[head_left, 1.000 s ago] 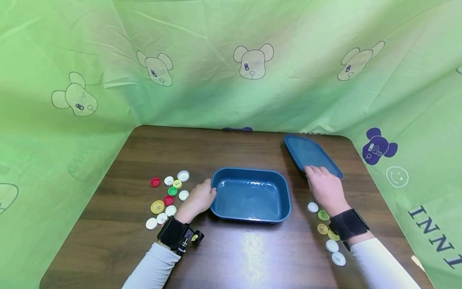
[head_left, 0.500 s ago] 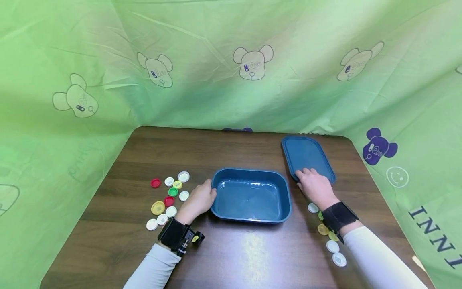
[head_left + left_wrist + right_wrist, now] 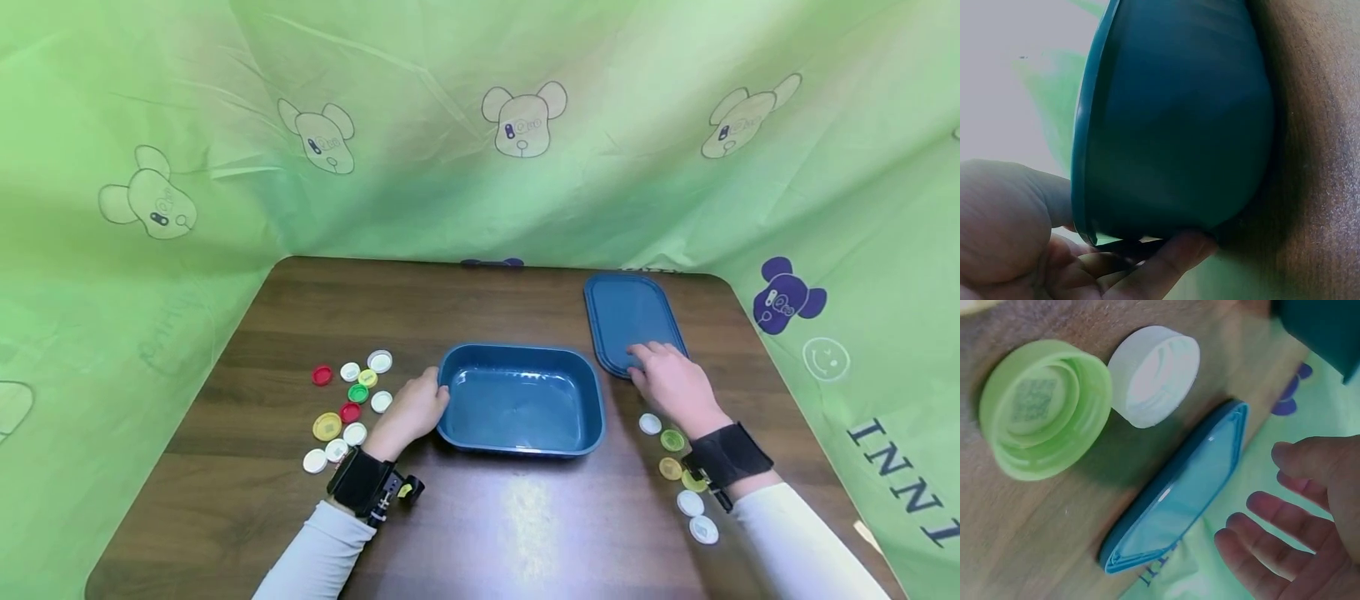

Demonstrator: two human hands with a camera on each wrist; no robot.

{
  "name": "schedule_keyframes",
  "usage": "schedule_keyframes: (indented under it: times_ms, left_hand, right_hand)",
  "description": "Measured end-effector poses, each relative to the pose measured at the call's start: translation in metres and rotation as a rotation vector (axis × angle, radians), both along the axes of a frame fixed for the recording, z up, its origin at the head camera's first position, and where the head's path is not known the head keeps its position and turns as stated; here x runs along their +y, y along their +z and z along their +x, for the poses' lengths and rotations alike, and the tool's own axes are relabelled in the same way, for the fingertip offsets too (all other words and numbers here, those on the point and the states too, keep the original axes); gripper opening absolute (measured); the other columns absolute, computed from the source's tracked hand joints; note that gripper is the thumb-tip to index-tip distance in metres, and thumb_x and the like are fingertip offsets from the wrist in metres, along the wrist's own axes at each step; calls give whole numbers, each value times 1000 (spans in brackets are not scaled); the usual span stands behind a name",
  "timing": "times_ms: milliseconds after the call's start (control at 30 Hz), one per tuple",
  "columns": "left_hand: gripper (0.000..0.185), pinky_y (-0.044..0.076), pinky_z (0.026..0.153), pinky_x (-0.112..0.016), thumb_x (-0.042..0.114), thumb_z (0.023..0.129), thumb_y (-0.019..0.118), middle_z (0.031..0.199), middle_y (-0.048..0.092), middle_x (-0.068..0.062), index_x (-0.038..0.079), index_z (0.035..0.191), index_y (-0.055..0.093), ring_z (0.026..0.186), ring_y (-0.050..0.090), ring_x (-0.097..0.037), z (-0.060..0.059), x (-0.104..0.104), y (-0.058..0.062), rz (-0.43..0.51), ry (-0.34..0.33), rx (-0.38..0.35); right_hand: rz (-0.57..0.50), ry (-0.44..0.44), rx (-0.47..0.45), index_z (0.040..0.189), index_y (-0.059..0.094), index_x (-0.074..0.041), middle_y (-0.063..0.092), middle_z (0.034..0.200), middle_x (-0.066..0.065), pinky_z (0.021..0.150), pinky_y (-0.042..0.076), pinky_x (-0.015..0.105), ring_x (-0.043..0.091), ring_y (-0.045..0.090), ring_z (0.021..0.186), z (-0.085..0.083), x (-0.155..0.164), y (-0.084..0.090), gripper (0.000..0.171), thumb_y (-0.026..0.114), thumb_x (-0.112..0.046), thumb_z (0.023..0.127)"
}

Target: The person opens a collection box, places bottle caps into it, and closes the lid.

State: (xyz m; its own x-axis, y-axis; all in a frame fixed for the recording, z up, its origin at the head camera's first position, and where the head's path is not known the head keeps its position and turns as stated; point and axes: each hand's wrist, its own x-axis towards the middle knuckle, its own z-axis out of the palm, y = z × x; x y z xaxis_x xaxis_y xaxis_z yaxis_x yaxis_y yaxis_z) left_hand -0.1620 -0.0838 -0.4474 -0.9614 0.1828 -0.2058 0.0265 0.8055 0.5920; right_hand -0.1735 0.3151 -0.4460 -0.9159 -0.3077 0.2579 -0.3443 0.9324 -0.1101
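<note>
My left hand (image 3: 411,412) grips the left end of an empty blue plastic box (image 3: 521,408) on the table. In the left wrist view, the thumb is at the rim and fingers reach along the box's outer wall (image 3: 1179,125). The matching blue lid (image 3: 630,312) lies flat at the back right. Over its near edge hovers my right hand (image 3: 675,387), holding nothing. The right wrist view shows those fingers (image 3: 1272,544) spread loosely, apart from the lid (image 3: 1185,487).
Several bottle caps in red, white, yellow and green, among them a large yellow cap (image 3: 327,427), lie left of the box. Beneath my right wrist runs a line of caps, including a green cap (image 3: 672,441) and a white cap (image 3: 703,530). A green curtain (image 3: 420,200) hangs behind the table.
My right hand has laid the lid down flat, straightened it and let go, then moved slightly right and back from it. My left hand and the box have stayed in place.
</note>
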Motion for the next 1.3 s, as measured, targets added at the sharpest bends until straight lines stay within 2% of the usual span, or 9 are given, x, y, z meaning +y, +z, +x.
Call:
schedule_keyframes:
  times_ms: [300,467,633,800,1000,1200,1300]
  left_hand:
    - [40,56,83,-50,16,105,48,120,64,-28,-12,134,49,97,66,-33,-3,-2,-2,-3,-5,3]
    - [41,55,84,-51,17,105,48,122,64,-28,-11,134,49,99,66,-34,-3,-3,-3,2,0,6]
    - [43,55,85,-51,19,105,48,125,64,-28,-11,136,48,100,66,-33,-3,-3,-2,8,12,-9]
    - [43,55,86,-51,19,105,48,126,63,-27,-10,137,48,100,65,-32,-2,-3,0,17,19,-19]
    - [43,55,87,-50,19,106,47,127,63,-27,-10,138,47,100,65,-31,-1,-1,-1,15,14,-26]
    - [43,56,82,-47,19,106,48,124,64,-26,-10,137,47,94,64,-30,-2,0,-2,10,9,-26]
    - [42,56,79,-45,19,106,48,122,64,-25,-9,137,48,91,64,-29,-2,1,-1,10,7,-26]
  right_hand:
    - [-61,-58,-48,124,66,-2,70,113,22,81,54,56,42,67,103,21,8,15,34,71,-11,91]
    - [-109,-105,-97,128,63,0,67,122,26,87,51,60,46,63,110,42,11,22,38,69,-13,92]
    - [-160,-193,-165,129,62,1,67,120,26,84,50,62,47,63,106,68,12,26,40,67,-17,94]
    - [-189,-253,-207,128,61,3,66,117,28,78,51,61,46,65,100,96,17,22,43,69,-20,94]
    - [-165,-320,-298,128,60,2,64,114,26,73,51,59,42,65,95,127,23,14,45,70,-24,93]
    - [-145,-341,-274,119,66,-2,63,94,11,61,48,50,26,60,75,151,21,3,37,72,-25,90]
    - [-154,-351,-261,118,67,-3,65,99,13,65,49,54,31,63,78,159,19,-1,37,73,-26,90]
